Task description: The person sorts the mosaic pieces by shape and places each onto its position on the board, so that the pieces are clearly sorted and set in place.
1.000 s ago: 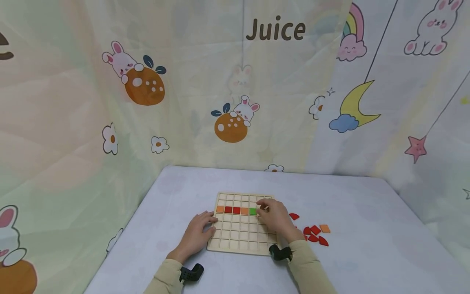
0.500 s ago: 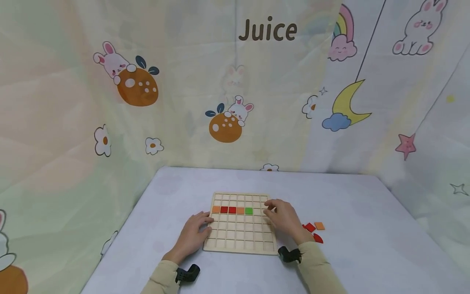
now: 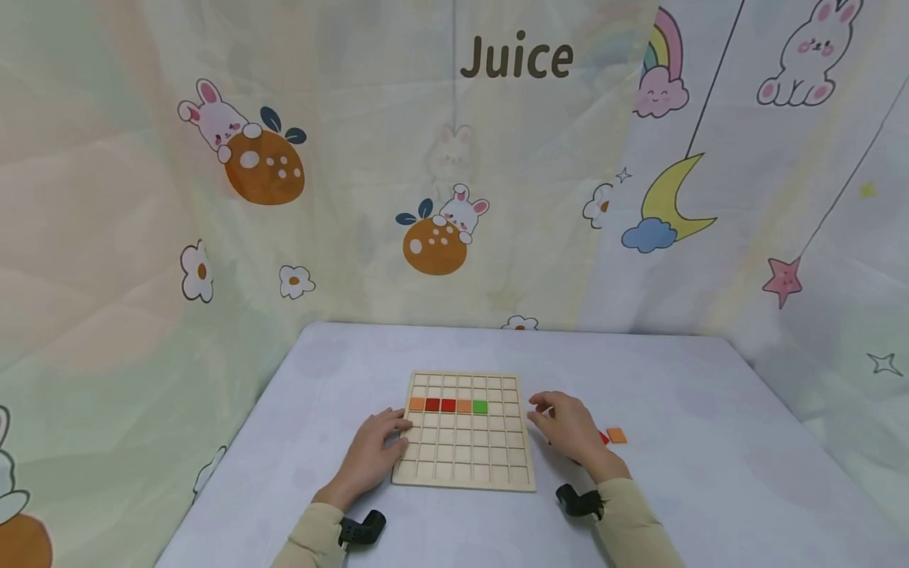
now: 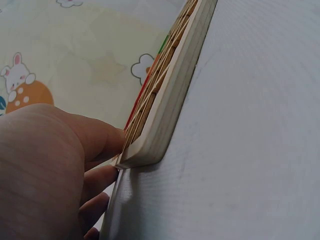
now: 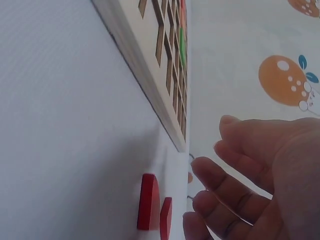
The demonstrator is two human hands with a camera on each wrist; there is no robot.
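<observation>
A wooden grid board (image 3: 469, 457) lies on the table. One of its rows bears an orange tile (image 3: 417, 405), two red tiles (image 3: 440, 405), another orange tile (image 3: 464, 406) and a green tile (image 3: 480, 407), side by side from the left edge. My left hand (image 3: 369, 457) rests against the board's left edge, thumb and fingertips right at the rim in the left wrist view. Just off the right edge hovers my right hand (image 3: 568, 426), fingers loosely bent and apart, nothing between them. Red pieces (image 5: 149, 202) lie below it in the right wrist view.
A loose orange square (image 3: 616, 435) lies right of my right hand, beside a red piece (image 3: 604, 436) that the hand partly hides. The white-covered table (image 3: 710, 489) ends at a printed cloth backdrop (image 3: 355, 237) behind and at the sides.
My right hand has drawn back to the right, from over the board beside the green tile to off its right edge. It now covers most of the loose red pieces. My left hand stays at the board.
</observation>
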